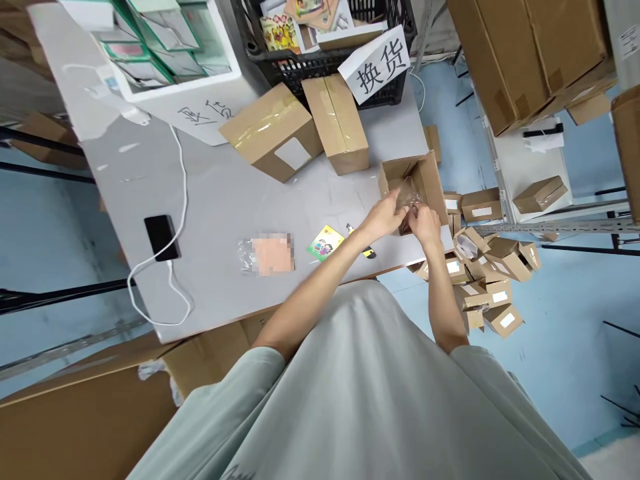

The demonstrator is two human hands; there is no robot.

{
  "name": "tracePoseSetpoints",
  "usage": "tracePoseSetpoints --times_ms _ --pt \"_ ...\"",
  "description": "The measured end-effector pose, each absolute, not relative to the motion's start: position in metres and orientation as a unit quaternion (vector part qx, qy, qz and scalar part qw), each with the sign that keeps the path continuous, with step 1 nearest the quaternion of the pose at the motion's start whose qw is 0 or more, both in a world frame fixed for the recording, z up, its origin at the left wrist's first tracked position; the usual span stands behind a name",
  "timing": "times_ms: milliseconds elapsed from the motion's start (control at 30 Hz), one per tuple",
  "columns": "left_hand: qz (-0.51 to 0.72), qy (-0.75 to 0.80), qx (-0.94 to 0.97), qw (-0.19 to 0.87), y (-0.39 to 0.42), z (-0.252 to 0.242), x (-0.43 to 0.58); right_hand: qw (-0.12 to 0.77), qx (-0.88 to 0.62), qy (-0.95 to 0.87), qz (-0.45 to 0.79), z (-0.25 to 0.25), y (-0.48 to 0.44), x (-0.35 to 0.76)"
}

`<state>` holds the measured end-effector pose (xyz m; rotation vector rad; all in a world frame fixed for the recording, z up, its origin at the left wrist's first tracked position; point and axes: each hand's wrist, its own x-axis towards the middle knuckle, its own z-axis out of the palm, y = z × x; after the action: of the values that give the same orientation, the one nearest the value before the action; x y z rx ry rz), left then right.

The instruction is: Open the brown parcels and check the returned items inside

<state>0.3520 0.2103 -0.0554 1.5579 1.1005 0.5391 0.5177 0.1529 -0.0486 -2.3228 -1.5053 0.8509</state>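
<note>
An open cardboard box (436, 183) stands at the right end of the grey table (220, 200). Clear crinkled plastic (410, 192) shows inside it. My left hand (385, 217) reaches over the box's near left edge, fingers at the plastic; whether they grip it is unclear. My right hand (425, 223) is closed at the plastic, its fingertips pinched near the left fingers. Left of the box lie a yellow-black cutter (369, 253) and a small yellow-green booklet (326, 243). Farther left is a pinkish packet (273, 255) in clear wrap.
Two taped boxes (283, 133) (340, 123) stand behind, near a black crate (325, 67) and a white bin (200, 100). A phone (163, 238) with a white cable lies left. Small boxes (487, 280) are piled on the floor at right.
</note>
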Motion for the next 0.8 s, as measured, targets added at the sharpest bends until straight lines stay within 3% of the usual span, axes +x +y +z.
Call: tracePoseSetpoints --times_ms 100,233,300,367,467,667,800 --pt "0.248 0.451 0.65 0.559 0.188 -0.049 0.328 0.032 -0.797 -0.505 0.331 -0.062 0.187 0.516" --pt "0.258 0.49 0.602 0.575 0.159 -0.05 0.264 0.029 -0.798 -0.487 0.353 -0.069 0.194 0.515" --pt "0.274 0.542 0.553 0.571 0.147 -0.06 0.222 0.095 -0.818 -0.487 0.29 -0.062 0.18 0.513" --pt "0.292 0.604 0.492 0.555 0.136 -0.075 0.173 0.222 -0.796 -0.515 0.228 -0.052 0.163 0.503" --pt "0.298 0.698 0.4 0.513 0.122 -0.102 0.095 0.301 -0.722 -0.574 0.243 -0.039 0.146 0.46" --pt "0.21 0.811 0.324 0.44 0.101 -0.148 -0.029 0.155 -0.597 -0.621 0.483 -0.073 0.137 0.296" --pt "0.182 0.819 0.317 0.443 0.096 -0.169 -0.074 0.042 -0.612 -0.57 0.547 -0.116 0.127 0.205"
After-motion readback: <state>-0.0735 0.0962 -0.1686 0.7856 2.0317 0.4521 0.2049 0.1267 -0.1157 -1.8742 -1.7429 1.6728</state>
